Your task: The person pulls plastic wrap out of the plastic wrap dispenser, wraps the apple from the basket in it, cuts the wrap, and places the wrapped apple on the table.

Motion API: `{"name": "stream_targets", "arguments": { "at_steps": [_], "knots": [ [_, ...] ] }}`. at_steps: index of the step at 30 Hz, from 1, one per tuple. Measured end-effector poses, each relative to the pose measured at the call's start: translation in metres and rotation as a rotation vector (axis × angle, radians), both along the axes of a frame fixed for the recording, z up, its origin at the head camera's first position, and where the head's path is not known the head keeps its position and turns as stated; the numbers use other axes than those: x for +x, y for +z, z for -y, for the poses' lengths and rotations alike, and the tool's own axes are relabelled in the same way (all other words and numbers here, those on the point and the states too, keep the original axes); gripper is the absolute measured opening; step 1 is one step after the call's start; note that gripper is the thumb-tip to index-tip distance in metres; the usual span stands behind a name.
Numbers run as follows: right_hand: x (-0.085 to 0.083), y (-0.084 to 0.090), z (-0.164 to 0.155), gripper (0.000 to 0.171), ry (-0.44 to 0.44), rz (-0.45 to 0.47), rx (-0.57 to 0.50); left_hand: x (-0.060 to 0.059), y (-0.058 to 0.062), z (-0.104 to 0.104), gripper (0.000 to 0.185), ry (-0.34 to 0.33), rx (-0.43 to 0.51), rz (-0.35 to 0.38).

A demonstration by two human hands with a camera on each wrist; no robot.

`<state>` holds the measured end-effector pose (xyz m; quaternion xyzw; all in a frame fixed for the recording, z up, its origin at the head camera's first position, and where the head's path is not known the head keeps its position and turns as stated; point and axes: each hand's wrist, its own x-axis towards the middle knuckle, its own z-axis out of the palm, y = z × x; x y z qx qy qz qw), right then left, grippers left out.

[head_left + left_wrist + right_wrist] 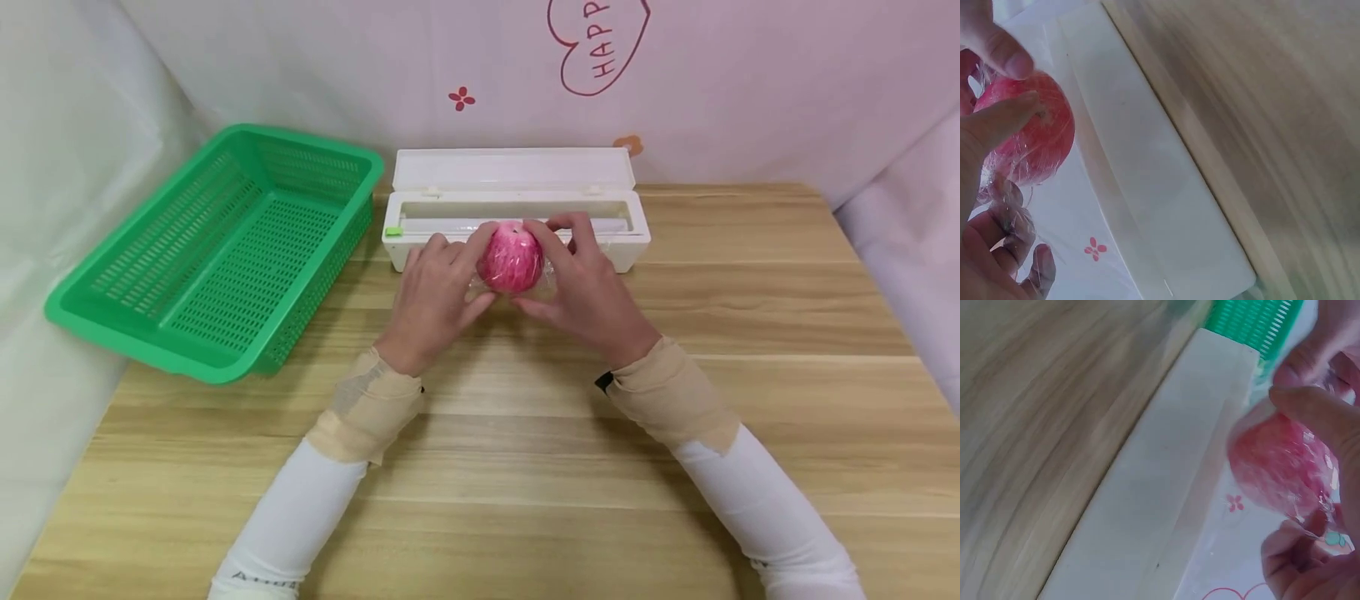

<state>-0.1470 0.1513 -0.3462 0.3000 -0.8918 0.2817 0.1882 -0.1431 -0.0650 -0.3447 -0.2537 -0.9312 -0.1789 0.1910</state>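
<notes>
The left hand (437, 287) and right hand (592, 292) are gripping the red apple (511, 262) by the white box (517, 197), while clear film (1005, 209), apparently clinging to the left fingers, is threatening to peel loose.

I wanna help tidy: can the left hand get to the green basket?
Probably yes: nothing shows between the left hand and the green basket, but it's helping hold the wrapped apple, so it may need to let go first.

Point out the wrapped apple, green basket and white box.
Wrapped apple (512, 262): head view, middle of its film-covered side.
Green basket (135, 340): head view, near rim.
White box (1141, 140): left wrist view, outer front wall.
</notes>
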Motion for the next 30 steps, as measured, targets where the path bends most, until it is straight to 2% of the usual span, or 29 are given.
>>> {"name": "stream_targets", "arguments": {
  "at_steps": [4, 10, 17, 20, 24, 30],
  "knots": [
    [-0.004, -0.004, 0.003, 0.092, 0.002, -0.044, 0.026, -0.004, 0.003, 0.002, 0.077, 0.018, -0.030, 0.007],
    [-0.017, -0.004, 0.001, 0.086, 0.057, -0.045, 0.005, -0.011, 0.005, 0.003, 0.090, 0.059, -0.112, -0.026],
    [-0.027, -0.001, -0.006, 0.084, 0.111, 0.018, -0.057, -0.023, 0.009, 0.004, 0.072, -0.024, -0.083, -0.093],
    [-0.028, 0.002, -0.006, 0.084, 0.084, 0.011, -0.033, -0.026, 0.013, 0.005, 0.071, -0.047, -0.062, -0.070],
    [-0.027, 0.006, -0.005, 0.083, 0.017, -0.011, 0.021, -0.026, 0.018, 0.007, 0.072, -0.054, -0.032, 0.004],
    [-0.024, 0.010, -0.006, 0.081, -0.089, -0.120, 0.168, -0.026, 0.021, 0.007, 0.078, -0.077, -0.007, 0.060]
  ]
}}
